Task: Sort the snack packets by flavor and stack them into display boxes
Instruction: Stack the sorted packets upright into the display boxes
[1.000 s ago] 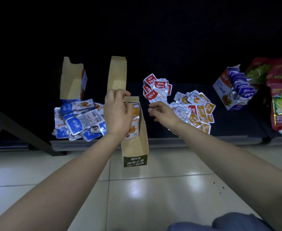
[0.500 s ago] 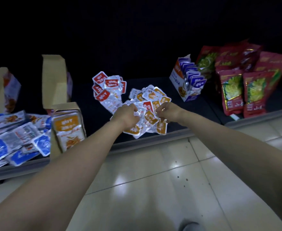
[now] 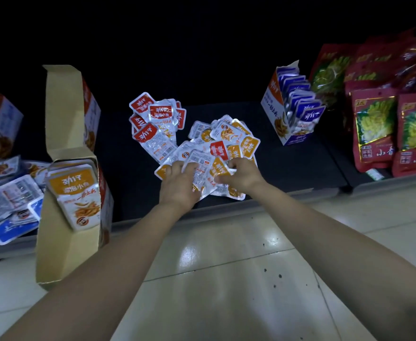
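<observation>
I take the orange-label pile as my landmark: it lies loose on the dark shelf, near the shelf's front edge, and both hands are in it. My left hand lies over its near left part, fingers spread narrow and pressing on a packet turned barcode side up; my right hand is at its near right part, fingers curled onto an orange-label packet. I cannot tell whether either hand has a packet lifted free. Completed, as far as visible: to the right of the pile, a blue display box stands full of blue-label packets in a row. To the left of the pile, an open cardboard box leans at the shelf edge with several orange-label packets stacked in it, so that flavor is partly done. Outstanding: the pile itself, which has at least one red-label packet mixed in; a red-label cluster just behind and left of the pile, unboxed; and a loose blue-label heap far left, beyond the cardboard box. My judgement: roughly one flavor boxed, one in progress, the remainder unsorted. Large red bags at far right appear unrelated.
</observation>
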